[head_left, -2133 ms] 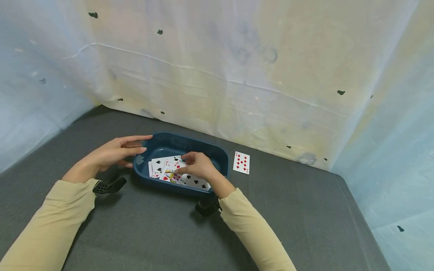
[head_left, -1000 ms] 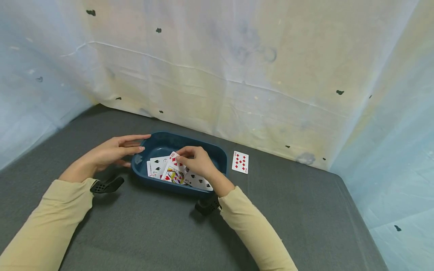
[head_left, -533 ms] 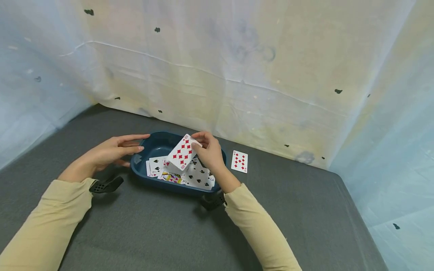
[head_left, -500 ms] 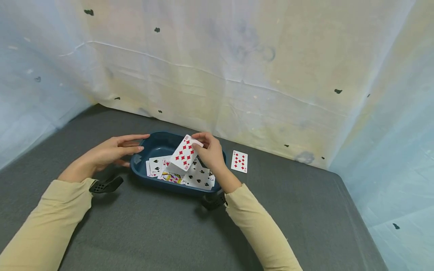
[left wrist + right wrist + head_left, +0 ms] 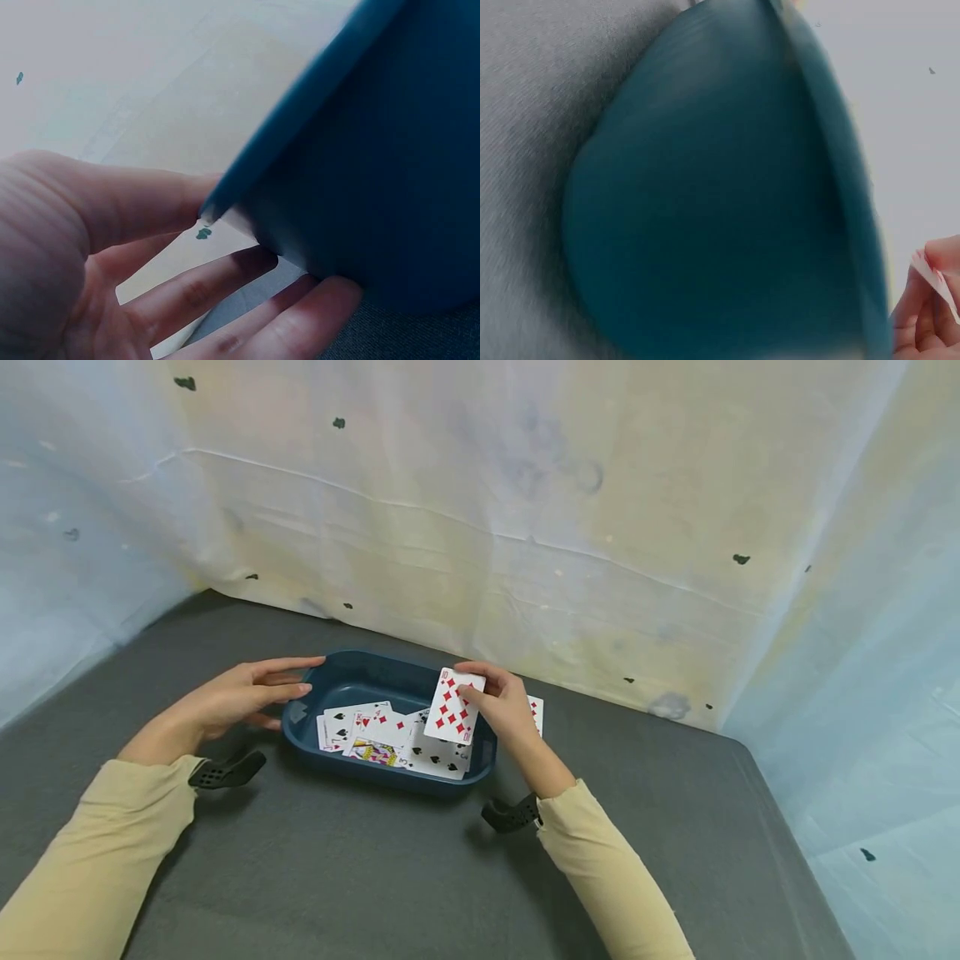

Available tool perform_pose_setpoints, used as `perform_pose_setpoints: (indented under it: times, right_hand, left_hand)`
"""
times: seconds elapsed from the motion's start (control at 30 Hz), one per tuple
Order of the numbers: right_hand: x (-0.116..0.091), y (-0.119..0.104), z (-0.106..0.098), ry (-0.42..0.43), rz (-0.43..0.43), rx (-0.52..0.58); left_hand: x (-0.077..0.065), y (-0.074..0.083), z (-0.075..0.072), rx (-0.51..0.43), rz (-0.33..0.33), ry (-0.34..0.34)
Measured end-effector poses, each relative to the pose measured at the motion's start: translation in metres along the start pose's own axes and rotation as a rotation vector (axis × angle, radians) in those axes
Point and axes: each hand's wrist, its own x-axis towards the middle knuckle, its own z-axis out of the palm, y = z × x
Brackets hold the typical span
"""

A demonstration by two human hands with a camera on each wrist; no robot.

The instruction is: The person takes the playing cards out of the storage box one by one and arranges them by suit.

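In the head view my right hand point(image 5: 506, 706) pinches a ten of diamonds playing card point(image 5: 453, 714) by its upper right part. The card is tilted, face toward me, over the right end of a dark blue tub point(image 5: 360, 662). At the tub's left end my left hand point(image 5: 225, 702) touches the wall with nearly straight fingers; in the left wrist view fingertips meet the tub point(image 5: 390, 195) at its rim and side. Inside lie several face-up playing cards point(image 5: 386, 724), overlapping, among them spades and a court card. The right wrist view catches the held card point(image 5: 936, 281) edge-on.
Another diamonds card point(image 5: 537, 714) lies on the dark grey cloth surface point(image 5: 360, 868) right of the tub, partly hidden behind my right hand. A pale patterned curtain point(image 5: 450, 510) hangs close behind the tub, and further curtains flank both sides.
My right hand has lifted the ten of diamonds out of the pile and carried it rightward, uncovering cards beneath. It now partly covers the card outside. The left hand stays at the tub.
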Motion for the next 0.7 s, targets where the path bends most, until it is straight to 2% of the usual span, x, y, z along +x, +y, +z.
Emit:
perform_pose_setpoints:
  times: [0.27,0.7]
  right_hand:
    - [-0.012,-0.001,-0.026,0.02,0.017,0.019]
    - [-0.033,0.011,-0.066,0.043,0.038,-0.029]
  left_hand:
    - [0.001,-0.005,-0.004,0.013,0.001,0.006]
    - [-0.001,-0.005,-0.006,0.023,0.006,0.013]
